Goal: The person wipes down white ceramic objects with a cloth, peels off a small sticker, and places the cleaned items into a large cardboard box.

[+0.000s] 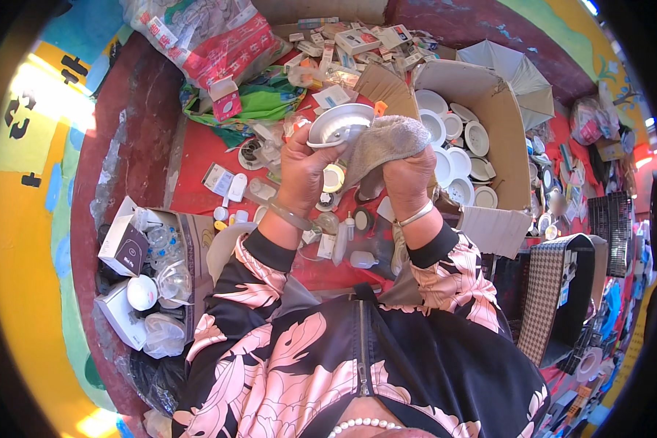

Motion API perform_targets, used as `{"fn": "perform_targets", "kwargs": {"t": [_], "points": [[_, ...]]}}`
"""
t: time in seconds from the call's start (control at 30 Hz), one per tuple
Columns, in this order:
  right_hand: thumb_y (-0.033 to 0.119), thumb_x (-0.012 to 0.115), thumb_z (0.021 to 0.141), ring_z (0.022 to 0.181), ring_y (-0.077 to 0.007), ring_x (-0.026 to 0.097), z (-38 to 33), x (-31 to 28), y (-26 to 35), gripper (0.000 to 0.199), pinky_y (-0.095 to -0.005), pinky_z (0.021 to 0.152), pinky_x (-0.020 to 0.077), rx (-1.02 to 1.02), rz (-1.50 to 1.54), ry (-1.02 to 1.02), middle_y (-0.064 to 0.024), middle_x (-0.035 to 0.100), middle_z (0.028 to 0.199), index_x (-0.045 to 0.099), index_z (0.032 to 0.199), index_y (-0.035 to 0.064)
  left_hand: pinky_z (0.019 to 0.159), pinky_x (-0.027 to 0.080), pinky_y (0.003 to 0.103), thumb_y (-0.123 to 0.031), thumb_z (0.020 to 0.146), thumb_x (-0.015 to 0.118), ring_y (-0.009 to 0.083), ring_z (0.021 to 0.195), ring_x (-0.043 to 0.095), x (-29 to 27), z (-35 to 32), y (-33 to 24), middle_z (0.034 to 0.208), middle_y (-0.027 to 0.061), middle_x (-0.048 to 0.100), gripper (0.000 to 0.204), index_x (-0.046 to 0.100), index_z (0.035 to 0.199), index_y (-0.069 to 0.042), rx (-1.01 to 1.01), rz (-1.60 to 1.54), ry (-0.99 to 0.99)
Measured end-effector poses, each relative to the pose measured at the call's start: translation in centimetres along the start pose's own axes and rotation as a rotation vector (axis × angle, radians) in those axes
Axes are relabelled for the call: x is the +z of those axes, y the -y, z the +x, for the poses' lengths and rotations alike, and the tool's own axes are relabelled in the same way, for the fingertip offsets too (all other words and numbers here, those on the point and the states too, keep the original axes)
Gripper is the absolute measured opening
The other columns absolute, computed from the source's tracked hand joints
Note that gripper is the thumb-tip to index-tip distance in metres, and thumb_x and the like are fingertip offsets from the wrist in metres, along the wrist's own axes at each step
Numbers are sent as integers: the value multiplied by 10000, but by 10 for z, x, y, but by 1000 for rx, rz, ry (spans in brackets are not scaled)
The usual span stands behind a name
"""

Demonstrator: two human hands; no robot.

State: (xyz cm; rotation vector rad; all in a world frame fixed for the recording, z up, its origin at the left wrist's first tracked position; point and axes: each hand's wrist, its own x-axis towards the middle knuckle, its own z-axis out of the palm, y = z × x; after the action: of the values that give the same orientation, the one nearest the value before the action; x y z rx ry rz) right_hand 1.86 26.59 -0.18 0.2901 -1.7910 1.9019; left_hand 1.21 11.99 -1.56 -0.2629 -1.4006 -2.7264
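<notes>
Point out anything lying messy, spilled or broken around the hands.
Nothing looks broken, but it is messy. Small boxes lie scattered in a loose heap on the red cloth, and bottles and caps are strewn below the hands. The left hand holds a round dish; the right hand holds a grey rag against it.

Just right of the fingers stands an open cardboard box (500, 117) stacked with round white lamp housings (460, 157). Beyond the fingers, small printed cartons (358, 38) lie heaped, and to the far left of them a clear plastic bag with red print (204, 36) rests on green fabric (263, 98). Below and well left of the fingers, another carton (190, 233) holds white bulbs (141, 292) and small boxes. Below right stands a houndstooth-patterned bag (551, 292). Small lamp parts scatter across the red surface (197, 157).
</notes>
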Motion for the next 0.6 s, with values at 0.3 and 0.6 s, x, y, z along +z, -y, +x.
{"fn": "perform_targets", "kwargs": {"t": [0.3,0.6], "points": [[212,564,888,909,-163,591,23,-14,-5,267,-303,808,479,505,760,-37,-56,612,1009,546,1101,52,854,467,313,36,756,640,155,927,598,-10,7,-7,1010,59,631,342,570,1085,-26,-89,-291,-44],[285,510,923,949,-124,553,-1,17,-18,306,-283,833,455,492,644,-1,-19,574,1057,516,1144,75,847,465,297,11,772,636,151,933,599,-2,-1,0,1023,63,628,323,573,1087,-28,-239,-314,19]]}}
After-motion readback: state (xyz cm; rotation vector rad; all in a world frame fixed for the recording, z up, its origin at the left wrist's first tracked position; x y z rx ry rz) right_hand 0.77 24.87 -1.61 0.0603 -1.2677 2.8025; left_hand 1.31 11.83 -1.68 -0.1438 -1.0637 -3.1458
